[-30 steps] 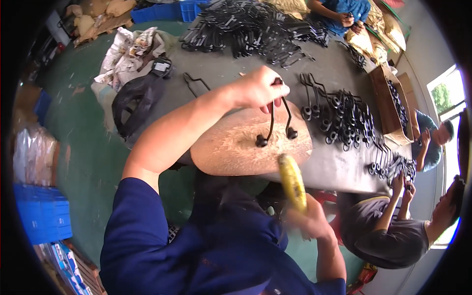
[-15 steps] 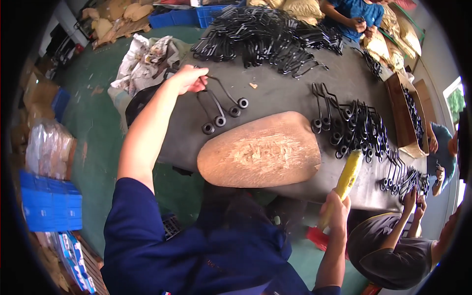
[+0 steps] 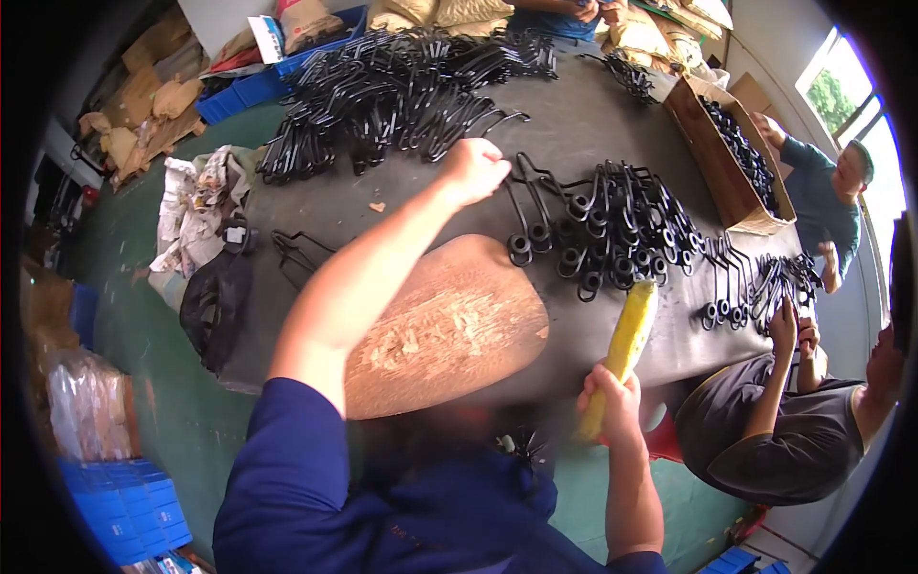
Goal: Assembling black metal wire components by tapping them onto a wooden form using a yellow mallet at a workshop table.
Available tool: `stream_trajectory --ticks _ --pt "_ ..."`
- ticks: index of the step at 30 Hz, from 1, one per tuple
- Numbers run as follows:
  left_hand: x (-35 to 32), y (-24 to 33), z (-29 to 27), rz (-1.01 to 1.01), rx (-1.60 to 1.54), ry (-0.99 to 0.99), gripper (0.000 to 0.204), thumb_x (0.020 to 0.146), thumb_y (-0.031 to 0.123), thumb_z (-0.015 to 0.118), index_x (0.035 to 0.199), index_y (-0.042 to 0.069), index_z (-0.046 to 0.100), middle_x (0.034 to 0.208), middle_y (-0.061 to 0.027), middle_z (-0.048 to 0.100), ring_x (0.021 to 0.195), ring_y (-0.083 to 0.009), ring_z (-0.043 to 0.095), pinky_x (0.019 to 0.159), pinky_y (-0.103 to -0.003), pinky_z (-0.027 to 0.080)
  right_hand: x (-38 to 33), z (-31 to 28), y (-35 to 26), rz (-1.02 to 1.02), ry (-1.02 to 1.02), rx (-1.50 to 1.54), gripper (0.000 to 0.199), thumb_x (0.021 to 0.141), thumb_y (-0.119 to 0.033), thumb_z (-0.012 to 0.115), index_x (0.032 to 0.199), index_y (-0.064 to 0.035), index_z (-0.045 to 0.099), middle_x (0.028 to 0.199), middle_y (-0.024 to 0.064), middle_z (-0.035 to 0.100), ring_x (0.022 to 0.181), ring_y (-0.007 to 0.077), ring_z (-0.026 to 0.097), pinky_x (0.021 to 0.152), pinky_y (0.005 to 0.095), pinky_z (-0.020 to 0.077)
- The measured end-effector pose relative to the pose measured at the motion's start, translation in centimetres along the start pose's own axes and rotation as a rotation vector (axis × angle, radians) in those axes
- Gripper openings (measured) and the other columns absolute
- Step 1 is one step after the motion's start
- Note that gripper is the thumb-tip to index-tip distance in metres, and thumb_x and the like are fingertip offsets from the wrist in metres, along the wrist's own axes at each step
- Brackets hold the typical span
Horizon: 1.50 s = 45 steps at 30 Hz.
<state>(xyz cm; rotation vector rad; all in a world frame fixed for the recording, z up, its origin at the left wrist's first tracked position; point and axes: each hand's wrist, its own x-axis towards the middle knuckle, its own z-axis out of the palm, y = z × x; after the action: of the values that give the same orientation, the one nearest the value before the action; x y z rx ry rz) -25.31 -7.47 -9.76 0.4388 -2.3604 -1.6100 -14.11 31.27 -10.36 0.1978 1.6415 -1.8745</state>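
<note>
My left hand [image 3: 473, 172] is closed just above the worn wooden block [image 3: 459, 325], its fingertips beside a bent black rod [image 3: 517, 206] with a ring at its end. Whether the fingers grip that rod or something else is hidden. A cluster of similar rods with black rings [image 3: 622, 230] lies to its right. My right hand [image 3: 612, 397] is wrapped round a thick yellow stick [image 3: 632, 330], which points up and away toward that cluster. Beyond my left forearm, more bent rods [image 3: 292, 251] lie partly covered by the arm.
A large heap of black rods [image 3: 402, 100] covers the table's far side. An open carton [image 3: 703, 158] of black parts stands at the right. Co-workers [image 3: 775, 421] sit along the right edge, one handling rods. A crumpled sack [image 3: 206, 206] stands at the left.
My left hand has moved right, away from the rods at the left, over to the ringed cluster. The view has shifted right. My right hand still holds the yellow stick.
</note>
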Motion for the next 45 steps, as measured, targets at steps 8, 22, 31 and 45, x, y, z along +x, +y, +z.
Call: stream_trajectory --ticks 8,22,31,45 --pt "4.1 6.6 7.3 -0.388 0.672 0.041 0.048 0.079 0.047 0.066 0.106 0.007 0.071 0.117 -0.0143 0.066 0.111 -0.0278 0.063 0.092 -0.038 0.051 0.3 -0.1 -0.4 0.015 -0.008 -0.008 0.015 0.09 -0.017 0.062 0.092 -0.0034 0.055 0.069 0.0076 0.058 0.048 0.0192 0.058 0.045 0.031 0.0479" --pt "0.3 6.4 4.7 -0.145 -0.152 0.361 0.062 0.067 0.013 0.073 0.117 -0.005 0.04 0.078 -0.0118 0.058 0.054 -0.0187 0.06 0.044 -0.031 0.049 0.4 -0.5 0.0 -0.023 -0.02 0.006 0.016 0.089 -0.018 0.062 0.09 -0.0036 0.054 0.069 0.0073 0.058 0.046 0.0185 0.058 0.044 0.0307 0.0473" --pt "-12.8 13.9 -0.2 0.348 -0.245 0.046 0.012 0.095 0.011 0.059 0.092 0.0 0.063 0.071 -0.0019 0.061 0.051 -0.0089 0.06 0.043 -0.021 0.047 0.1 -0.3 0.6 -0.088 -0.013 0.02 0.016 0.089 -0.016 0.061 0.09 -0.0027 0.052 0.069 0.0071 0.057 0.045 0.019 0.058 0.042 0.0312 0.0465" --pt "-19.4 9.1 -3.5 0.179 0.066 -0.194 0.02 0.096 0.017 0.059 0.089 0.0 0.065 0.069 -0.0033 0.063 0.052 -0.0059 0.053 0.046 -0.023 0.044 -11.4 8.6 -7.0 -0.712 -0.109 -0.15 0.017 0.085 0.004 0.056 0.101 0.0041 0.051 0.068 0.0057 0.056 0.055 0.015 0.058 0.051 0.0262 0.0454"
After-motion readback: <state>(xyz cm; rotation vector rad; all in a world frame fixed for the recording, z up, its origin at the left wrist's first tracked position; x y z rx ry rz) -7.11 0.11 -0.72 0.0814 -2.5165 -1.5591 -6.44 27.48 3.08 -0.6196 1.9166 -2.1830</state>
